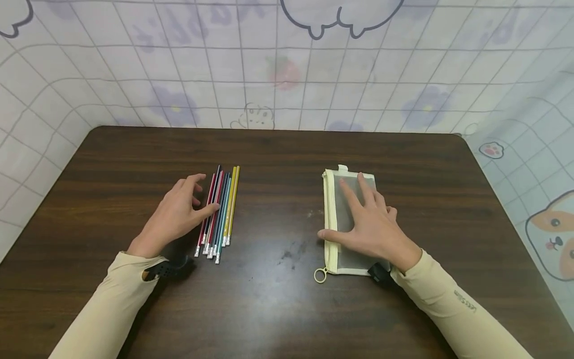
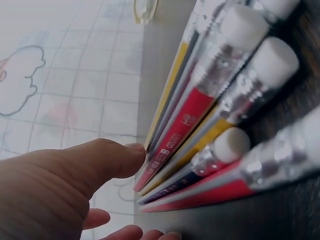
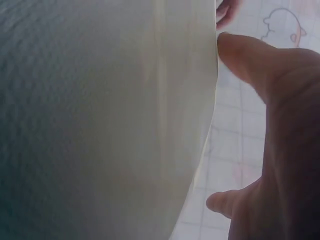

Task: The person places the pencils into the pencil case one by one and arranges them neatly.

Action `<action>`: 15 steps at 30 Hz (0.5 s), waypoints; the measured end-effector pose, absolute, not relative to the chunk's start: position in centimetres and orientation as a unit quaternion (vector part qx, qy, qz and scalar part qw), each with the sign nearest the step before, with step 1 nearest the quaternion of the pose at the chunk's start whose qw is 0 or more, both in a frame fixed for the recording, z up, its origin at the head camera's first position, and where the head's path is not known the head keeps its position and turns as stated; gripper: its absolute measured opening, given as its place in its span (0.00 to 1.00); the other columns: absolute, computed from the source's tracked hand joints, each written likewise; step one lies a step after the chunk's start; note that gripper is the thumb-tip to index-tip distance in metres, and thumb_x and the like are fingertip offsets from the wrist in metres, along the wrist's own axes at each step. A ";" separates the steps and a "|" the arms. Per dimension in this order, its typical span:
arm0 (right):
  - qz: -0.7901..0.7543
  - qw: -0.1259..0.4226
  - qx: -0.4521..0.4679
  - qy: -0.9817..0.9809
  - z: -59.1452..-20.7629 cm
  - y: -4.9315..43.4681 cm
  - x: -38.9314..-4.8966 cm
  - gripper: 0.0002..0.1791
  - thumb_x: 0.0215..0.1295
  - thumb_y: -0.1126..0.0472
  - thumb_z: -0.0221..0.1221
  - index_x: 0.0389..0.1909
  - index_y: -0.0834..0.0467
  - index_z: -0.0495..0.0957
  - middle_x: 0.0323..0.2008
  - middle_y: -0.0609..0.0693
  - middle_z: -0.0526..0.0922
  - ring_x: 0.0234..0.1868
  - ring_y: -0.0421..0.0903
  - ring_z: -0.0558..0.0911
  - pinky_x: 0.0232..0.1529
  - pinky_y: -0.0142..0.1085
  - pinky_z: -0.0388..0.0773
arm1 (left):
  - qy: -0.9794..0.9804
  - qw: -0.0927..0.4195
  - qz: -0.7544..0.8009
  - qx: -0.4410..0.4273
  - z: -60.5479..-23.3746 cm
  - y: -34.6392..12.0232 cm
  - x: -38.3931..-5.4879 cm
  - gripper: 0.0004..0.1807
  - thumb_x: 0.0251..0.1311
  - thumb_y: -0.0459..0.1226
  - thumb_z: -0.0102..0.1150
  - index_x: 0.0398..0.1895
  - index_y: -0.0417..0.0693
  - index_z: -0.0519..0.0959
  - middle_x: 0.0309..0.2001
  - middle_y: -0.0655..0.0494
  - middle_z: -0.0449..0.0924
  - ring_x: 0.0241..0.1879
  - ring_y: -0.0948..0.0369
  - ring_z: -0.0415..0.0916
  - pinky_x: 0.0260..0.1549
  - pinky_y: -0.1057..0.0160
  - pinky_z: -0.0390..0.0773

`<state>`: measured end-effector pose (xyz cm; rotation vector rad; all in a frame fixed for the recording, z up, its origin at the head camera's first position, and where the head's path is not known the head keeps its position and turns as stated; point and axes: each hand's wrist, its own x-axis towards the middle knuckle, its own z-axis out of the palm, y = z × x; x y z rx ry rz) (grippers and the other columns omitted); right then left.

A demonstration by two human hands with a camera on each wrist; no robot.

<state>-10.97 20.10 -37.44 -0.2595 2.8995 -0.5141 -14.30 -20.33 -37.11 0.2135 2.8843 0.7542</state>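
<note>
Over the bundle of pencils [image 1: 227,212] on the left of the table, my left hand [image 1: 172,214] has its thumb laid across them and its fingers loosely bent at their left side. The pencils are red, dark blue, teal and yellow, with white erasers toward me; in the left wrist view the erasers [image 2: 276,62] loom close. My right hand [image 1: 369,224] spreads its fingers over a pale yellow zip pouch [image 1: 350,262] with a grey mesh face. The thumb reaches past the zipper [image 1: 331,209] edge. In the right wrist view, the pouch [image 3: 100,125] fills the left side.
The dark wooden table [image 1: 269,309] holds both items, with a gap between them. A ring-shaped zipper pull [image 1: 326,271] lies at the pouch's near left corner. Behind and beside the table hangs a white gridded cartoon cloth [image 1: 215,60].
</note>
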 end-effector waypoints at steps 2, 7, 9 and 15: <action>-0.171 0.092 -0.094 0.976 -37.5 19.9 -10.9 0.65 0.52 0.18 0.60 0.84 0.34 0.36 0.85 0.56 0.33 0.80 0.72 0.52 0.61 0.77 0.62 | 0.963 0.076 0.248 0.075 -37.1 -20.3 -14.3 0.45 0.67 0.49 0.66 0.79 0.41 0.57 0.62 0.35 0.73 0.53 0.44 0.80 0.45 0.43 0.85; -0.182 0.090 -0.104 0.974 -37.5 19.7 -10.8 0.60 0.58 0.28 0.63 0.84 0.37 0.39 0.85 0.57 0.35 0.80 0.73 0.53 0.60 0.75 0.63 | 0.963 0.079 0.242 0.091 -37.0 -20.3 -14.2 0.42 0.68 0.46 0.65 0.77 0.36 0.60 0.57 0.35 0.79 0.49 0.45 0.83 0.42 0.46 0.86; -0.194 0.089 -0.104 0.971 -37.5 19.7 -10.8 0.60 0.59 0.30 0.64 0.84 0.39 0.41 0.85 0.57 0.35 0.80 0.73 0.52 0.61 0.76 0.62 | 0.962 0.083 0.244 0.095 -37.1 -20.3 -14.2 0.40 0.69 0.45 0.64 0.76 0.35 0.61 0.56 0.35 0.80 0.49 0.44 0.84 0.41 0.47 0.87; -0.239 0.097 -0.092 0.962 -37.6 20.0 -10.9 0.60 0.58 0.35 0.67 0.84 0.46 0.44 0.85 0.58 0.35 0.81 0.73 0.48 0.68 0.79 0.56 | 0.960 0.088 0.249 0.097 -37.1 -20.4 -14.3 0.34 0.70 0.42 0.64 0.73 0.34 0.67 0.55 0.34 0.83 0.49 0.43 0.85 0.41 0.48 0.88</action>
